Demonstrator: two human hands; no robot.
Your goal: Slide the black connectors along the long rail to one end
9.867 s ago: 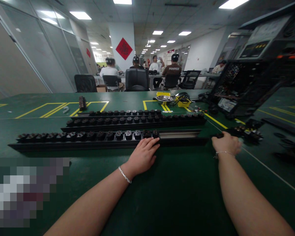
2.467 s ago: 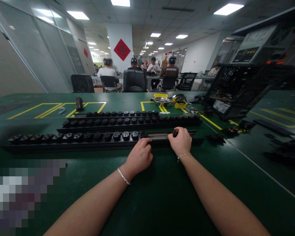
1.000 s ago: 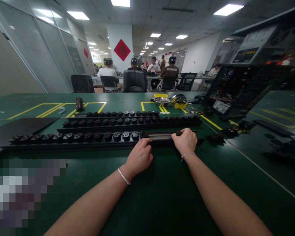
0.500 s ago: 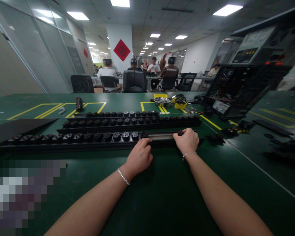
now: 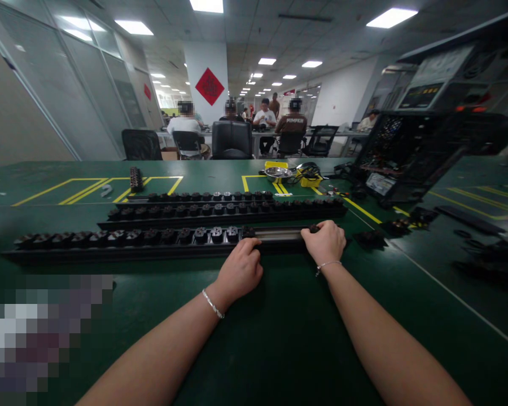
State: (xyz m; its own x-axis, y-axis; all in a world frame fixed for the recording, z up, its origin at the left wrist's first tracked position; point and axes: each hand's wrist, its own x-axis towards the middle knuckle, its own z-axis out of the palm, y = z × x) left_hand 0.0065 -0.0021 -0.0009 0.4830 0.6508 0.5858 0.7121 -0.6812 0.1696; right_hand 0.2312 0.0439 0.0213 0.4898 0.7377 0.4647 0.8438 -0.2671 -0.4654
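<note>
A long black rail (image 5: 127, 255) lies across the green table in front of me, bearing a row of round black socket-like modules (image 5: 166, 235). Toward its right end, a stretch of bare metallic channel (image 5: 277, 233) shows between my hands. My left hand (image 5: 242, 265) is closed on the rail's near edge, its fingertips beside the last module of the row (image 5: 248, 232). With thumb and fingers, my right hand (image 5: 327, 241) pinches a small black module (image 5: 313, 228) at the rail's right part; most of that piece is hidden.
Behind lie two more rails with modules (image 5: 220, 209). A metal bowl (image 5: 279, 172), a yellow bin with cables (image 5: 310, 179) and an opened computer case (image 5: 400, 152) stand farther back. Loose black parts (image 5: 370, 239) lie at right. Several people sit beyond the table.
My right hand has shifted slightly right along the rail with the small module; my left hand stays put. The dark flat shape over the rail's left end is gone from view.
</note>
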